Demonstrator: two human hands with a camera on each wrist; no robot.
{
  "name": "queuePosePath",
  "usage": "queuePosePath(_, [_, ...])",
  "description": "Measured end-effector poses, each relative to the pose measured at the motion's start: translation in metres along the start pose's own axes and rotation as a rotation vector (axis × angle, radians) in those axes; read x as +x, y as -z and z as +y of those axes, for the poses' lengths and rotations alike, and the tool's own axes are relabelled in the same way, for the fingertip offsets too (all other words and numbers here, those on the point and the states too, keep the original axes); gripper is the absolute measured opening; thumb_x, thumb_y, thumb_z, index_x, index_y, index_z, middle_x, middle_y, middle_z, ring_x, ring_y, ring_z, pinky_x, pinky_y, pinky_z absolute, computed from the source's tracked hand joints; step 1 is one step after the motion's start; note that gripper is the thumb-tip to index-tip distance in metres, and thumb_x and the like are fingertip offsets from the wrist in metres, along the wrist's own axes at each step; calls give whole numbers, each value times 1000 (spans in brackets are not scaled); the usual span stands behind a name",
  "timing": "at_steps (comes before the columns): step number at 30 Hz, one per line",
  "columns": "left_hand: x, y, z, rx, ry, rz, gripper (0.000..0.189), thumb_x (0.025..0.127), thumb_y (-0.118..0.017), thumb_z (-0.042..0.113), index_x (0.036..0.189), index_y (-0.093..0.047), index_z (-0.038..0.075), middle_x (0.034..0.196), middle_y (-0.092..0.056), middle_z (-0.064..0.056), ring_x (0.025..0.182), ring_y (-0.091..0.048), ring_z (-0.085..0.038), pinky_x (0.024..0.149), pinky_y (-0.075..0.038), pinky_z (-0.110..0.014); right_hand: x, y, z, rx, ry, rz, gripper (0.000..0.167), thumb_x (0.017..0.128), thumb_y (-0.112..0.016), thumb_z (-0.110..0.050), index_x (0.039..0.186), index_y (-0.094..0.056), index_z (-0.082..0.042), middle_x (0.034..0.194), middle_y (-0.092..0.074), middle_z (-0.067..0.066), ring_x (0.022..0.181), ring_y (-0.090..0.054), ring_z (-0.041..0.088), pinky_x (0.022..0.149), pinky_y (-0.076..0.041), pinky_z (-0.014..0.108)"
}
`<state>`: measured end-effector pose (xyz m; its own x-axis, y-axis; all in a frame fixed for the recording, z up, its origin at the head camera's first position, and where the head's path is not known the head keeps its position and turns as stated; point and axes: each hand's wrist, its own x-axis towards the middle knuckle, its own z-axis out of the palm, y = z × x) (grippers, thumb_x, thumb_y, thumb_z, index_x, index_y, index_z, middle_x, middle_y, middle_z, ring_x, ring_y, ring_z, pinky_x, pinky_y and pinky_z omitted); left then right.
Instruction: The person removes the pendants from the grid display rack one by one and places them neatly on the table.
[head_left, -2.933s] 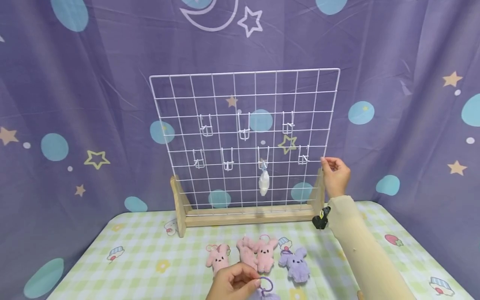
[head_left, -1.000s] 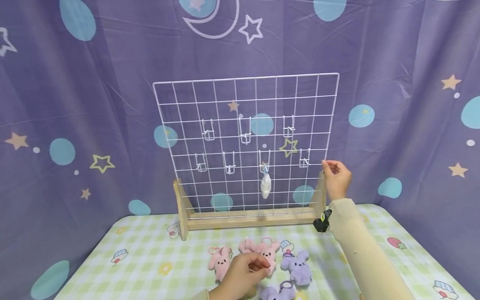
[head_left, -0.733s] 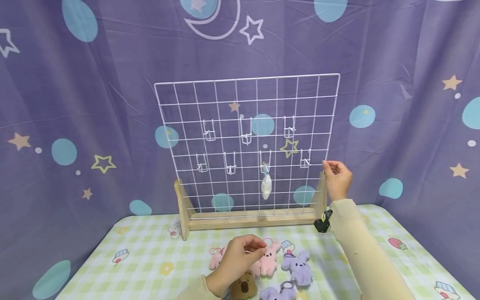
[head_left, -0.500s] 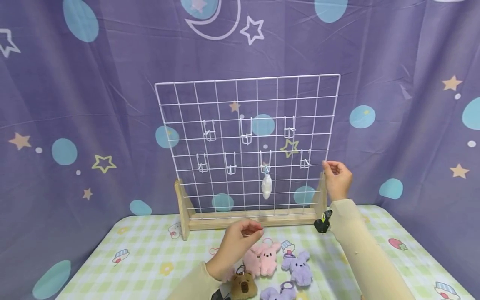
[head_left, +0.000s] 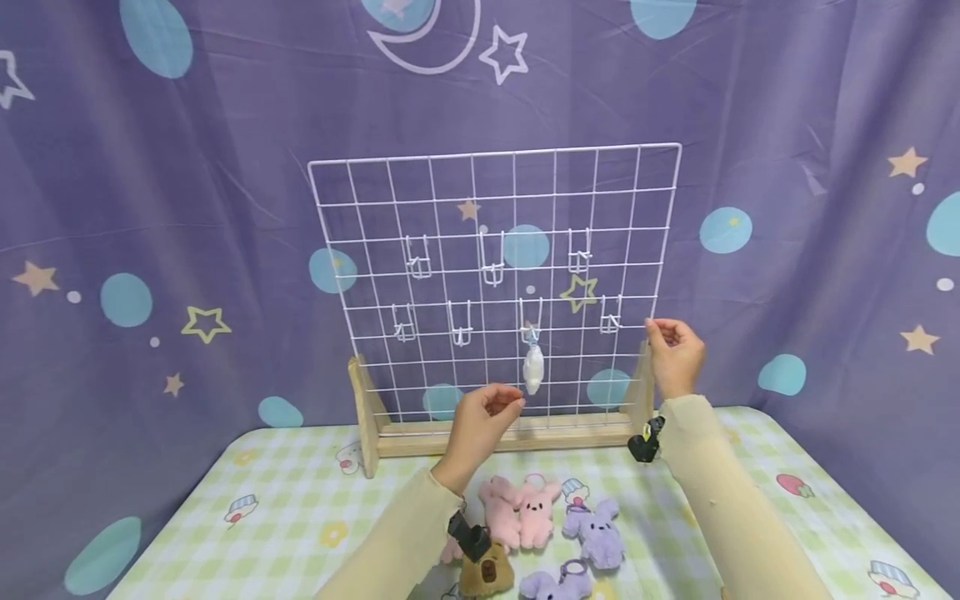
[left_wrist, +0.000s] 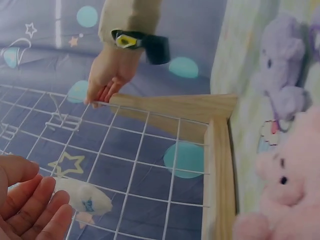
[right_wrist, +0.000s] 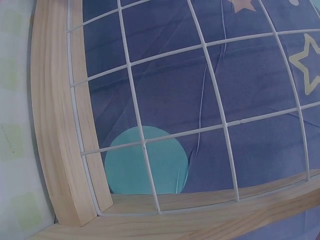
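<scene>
A white wire grid point(head_left: 495, 200) stands in a wooden base point(head_left: 450, 443). My right hand point(head_left: 677, 358) pinches its right edge wire, low down; the right wrist view shows only grid and wood. From one lower hook hangs a small white plush charm point(head_left: 533, 371), with a bit of blue near its top. Just left of and below that charm is my left hand point(head_left: 480, 425), its fingers loosely bent and nothing between them. The left wrist view has the left hand's fingers point(left_wrist: 37, 205) close beside the white plush point(left_wrist: 85, 196); whether they touch cannot be told.
Several other hooks point(head_left: 492, 271) on the grid bear nothing. Pink plush charms point(head_left: 536, 512), purple ones point(head_left: 596, 533) and a brown one point(head_left: 487, 571) lie on the checked tablecloth point(head_left: 292, 500) in front. My left sleeve point(head_left: 397, 542) covers part of them. Behind hangs a purple curtain point(head_left: 225, 125).
My left hand let go of a purple charm's ring, which now lies with its charm on the table. It then rose towards the hanging white plush. The right hand keeps its hold.
</scene>
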<state>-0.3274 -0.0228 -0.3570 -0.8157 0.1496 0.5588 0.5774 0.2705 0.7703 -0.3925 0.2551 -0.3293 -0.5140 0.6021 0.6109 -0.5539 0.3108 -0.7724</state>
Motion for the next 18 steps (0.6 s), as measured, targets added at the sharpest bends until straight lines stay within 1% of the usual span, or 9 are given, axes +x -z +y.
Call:
queuePosePath(6, [22,-5,5,-18,14,63,11,84,-68,5,94,-69,1,86,-70,-9,73,-61,-13,66,-51,-20,-7,2,-25,18,-1,-13,20,84,-68,-3,88,-63,16,68,-60,-8,60,-51,-2,58,-41,9])
queuePosePath(8, [29,-6,6,0,-4,91,11,84,-67,5,94,-69,2,86,-70,-9,72,-61,-13,65,-51,-21,-7,2,-25,21,-11,-15,20,84,-68,-3,89,-63,16,68,-60,-7,60,-52,0,58,-41,9])
queuePosePath(11, [40,-8,6,24,-27,131,12,84,-67,7,95,-70,3,87,-71,-8,72,-62,-14,65,-51,-22,-8,3,-28,26,-13,-15,21,84,-69,-2,89,-63,17,69,-60,-2,61,-52,2,58,-42,10])
queuePosePath(14, [50,-12,5,30,-25,162,12,84,-68,8,96,-70,3,89,-71,-8,74,-63,-14,66,-52,-22,-8,3,-29,25,-15,-15,20,83,-69,-2,89,-64,17,70,-60,0,61,-53,2,58,-42,10])
queuePosePath(18, [60,-17,4,22,-1,195,13,84,-68,10,96,-70,3,89,-71,-8,73,-63,-15,65,-51,-21,-8,3,-27,27,-25,-9,19,83,-69,-2,88,-64,16,68,-59,-6,60,-53,1,58,-42,8])
